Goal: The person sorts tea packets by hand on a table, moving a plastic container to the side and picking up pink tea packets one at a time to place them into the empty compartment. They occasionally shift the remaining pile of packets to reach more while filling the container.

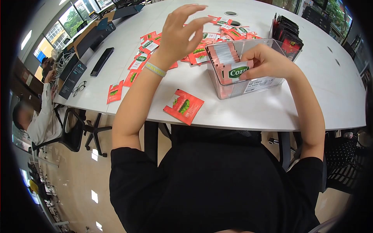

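My right hand is over a clear plastic bin, its thumb and fingers closed on a red Cozy tea sachet at the front of the bin. Behind that one, several sachets stand upright in a row. My left hand is raised with its fingers apart and holds nothing. Beyond and below it lie loose red sachets, scattered over the white table. One sachet rests alone near the table's front edge, left of the bin.
Dark sachets stand upright in the far right part of the bin area. A black phone, glasses and dark boxes lie to the left. A seated person is at the far left, one arm on the table side.
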The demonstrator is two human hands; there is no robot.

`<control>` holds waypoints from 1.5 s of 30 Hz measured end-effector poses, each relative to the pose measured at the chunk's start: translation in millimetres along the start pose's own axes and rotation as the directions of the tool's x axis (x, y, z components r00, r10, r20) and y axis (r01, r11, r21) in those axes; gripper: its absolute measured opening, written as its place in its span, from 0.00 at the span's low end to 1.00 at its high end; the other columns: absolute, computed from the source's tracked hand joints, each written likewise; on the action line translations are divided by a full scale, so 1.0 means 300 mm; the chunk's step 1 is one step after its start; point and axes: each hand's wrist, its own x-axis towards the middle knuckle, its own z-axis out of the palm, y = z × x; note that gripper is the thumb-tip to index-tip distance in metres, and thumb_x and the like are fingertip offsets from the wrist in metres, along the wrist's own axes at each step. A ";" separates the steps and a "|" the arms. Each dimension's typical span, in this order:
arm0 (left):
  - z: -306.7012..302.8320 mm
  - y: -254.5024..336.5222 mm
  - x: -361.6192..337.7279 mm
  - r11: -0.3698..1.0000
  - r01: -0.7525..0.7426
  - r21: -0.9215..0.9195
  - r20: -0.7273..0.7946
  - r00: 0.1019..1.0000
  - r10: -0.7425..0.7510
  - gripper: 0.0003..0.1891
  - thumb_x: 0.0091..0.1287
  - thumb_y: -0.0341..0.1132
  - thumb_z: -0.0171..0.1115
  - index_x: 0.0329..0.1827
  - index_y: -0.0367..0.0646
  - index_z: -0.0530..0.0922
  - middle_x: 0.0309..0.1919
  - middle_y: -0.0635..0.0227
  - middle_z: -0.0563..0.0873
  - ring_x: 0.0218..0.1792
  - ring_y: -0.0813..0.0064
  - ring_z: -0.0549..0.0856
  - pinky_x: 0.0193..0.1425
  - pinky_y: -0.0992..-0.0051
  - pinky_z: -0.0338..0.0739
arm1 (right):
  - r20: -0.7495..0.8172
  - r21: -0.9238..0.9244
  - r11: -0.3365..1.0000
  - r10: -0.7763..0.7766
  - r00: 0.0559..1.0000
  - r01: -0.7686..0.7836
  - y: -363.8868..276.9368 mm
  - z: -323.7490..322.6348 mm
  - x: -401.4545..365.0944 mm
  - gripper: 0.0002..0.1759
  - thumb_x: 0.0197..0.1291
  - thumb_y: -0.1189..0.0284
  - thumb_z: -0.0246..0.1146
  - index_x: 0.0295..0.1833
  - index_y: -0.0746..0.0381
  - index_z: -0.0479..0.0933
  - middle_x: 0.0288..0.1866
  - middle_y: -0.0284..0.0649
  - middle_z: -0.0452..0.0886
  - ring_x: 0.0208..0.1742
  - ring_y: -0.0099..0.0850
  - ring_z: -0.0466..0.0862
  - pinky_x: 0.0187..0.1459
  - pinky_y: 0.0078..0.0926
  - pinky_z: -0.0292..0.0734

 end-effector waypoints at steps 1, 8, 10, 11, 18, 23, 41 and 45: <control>0.005 -0.014 -0.016 1.000 0.003 0.001 0.000 1.000 -0.003 0.14 0.56 0.27 0.60 0.46 0.48 0.82 0.53 0.66 0.77 0.56 0.63 0.75 0.58 0.66 0.70 | 0.014 -0.089 0.996 0.030 0.999 -0.029 -0.001 -0.005 0.002 0.08 0.49 0.75 0.69 0.27 0.65 0.76 0.19 0.26 0.71 0.23 0.14 0.69 0.26 0.15 0.64; 0.063 -0.072 -0.157 0.928 0.365 0.077 0.460 0.813 -0.358 0.14 0.65 0.43 0.56 0.47 0.46 0.81 0.52 0.63 0.79 0.58 0.64 0.74 0.61 0.63 0.67 | -0.008 -0.025 0.997 0.070 0.998 -0.070 0.001 0.001 0.004 0.09 0.48 0.73 0.71 0.31 0.66 0.78 0.18 0.29 0.74 0.20 0.15 0.71 0.21 0.14 0.64; 0.080 -0.080 -0.181 0.918 0.385 0.101 0.496 0.780 -0.381 0.15 0.66 0.45 0.56 0.47 0.46 0.80 0.52 0.62 0.79 0.58 0.63 0.74 0.62 0.63 0.66 | -0.028 0.062 0.994 0.091 0.995 -0.089 -0.006 -0.001 0.001 0.10 0.48 0.75 0.71 0.34 0.66 0.78 0.19 0.30 0.76 0.19 0.14 0.74 0.21 0.13 0.67; 0.087 -0.085 -0.190 0.892 0.444 0.087 0.543 0.729 -0.416 0.17 0.66 0.47 0.56 0.50 0.45 0.79 0.53 0.61 0.79 0.58 0.62 0.74 0.62 0.64 0.66 | -0.037 0.056 0.993 0.106 0.994 -0.104 -0.007 -0.006 0.000 0.11 0.49 0.74 0.70 0.36 0.65 0.77 0.19 0.31 0.77 0.19 0.15 0.74 0.21 0.13 0.67; 0.140 -0.081 -0.223 0.771 0.637 0.027 0.663 0.566 -0.490 0.27 0.69 0.52 0.50 0.61 0.40 0.73 0.59 0.56 0.76 0.61 0.58 0.74 0.65 0.65 0.65 | -0.039 -0.068 0.988 0.138 0.990 -0.140 0.005 -0.003 0.013 0.11 0.48 0.74 0.71 0.26 0.63 0.74 0.18 0.32 0.77 0.17 0.17 0.75 0.19 0.15 0.69; 0.203 -0.084 -0.242 0.745 0.666 0.036 0.682 0.529 -0.505 0.27 0.70 0.56 0.44 0.63 0.50 0.73 0.58 0.54 0.77 0.60 0.57 0.74 0.64 0.61 0.65 | -0.121 -0.147 0.981 0.113 0.986 -0.131 -0.010 0.003 0.006 0.17 0.47 0.69 0.74 0.21 0.62 0.72 0.15 0.32 0.75 0.16 0.17 0.75 0.17 0.14 0.68; 0.192 -0.069 -0.184 0.681 0.722 0.123 0.786 0.348 -0.510 0.22 0.69 0.52 0.49 0.57 0.49 0.79 0.52 0.54 0.82 0.55 0.57 0.79 0.60 0.71 0.70 | -0.086 -0.316 0.946 0.049 0.995 -0.073 0.023 0.013 0.023 0.17 0.50 0.70 0.71 0.17 0.65 0.75 0.14 0.34 0.76 0.14 0.18 0.74 0.17 0.14 0.67; 0.213 -0.082 -0.219 0.614 0.789 0.018 0.754 0.393 -0.527 0.22 0.69 0.52 0.50 0.54 0.48 0.80 0.55 0.53 0.80 0.58 0.57 0.77 0.61 0.70 0.69 | -0.088 -0.320 0.945 0.047 0.995 -0.073 0.025 0.015 0.023 0.17 0.50 0.70 0.71 0.16 0.65 0.74 0.13 0.34 0.75 0.14 0.18 0.75 0.16 0.14 0.67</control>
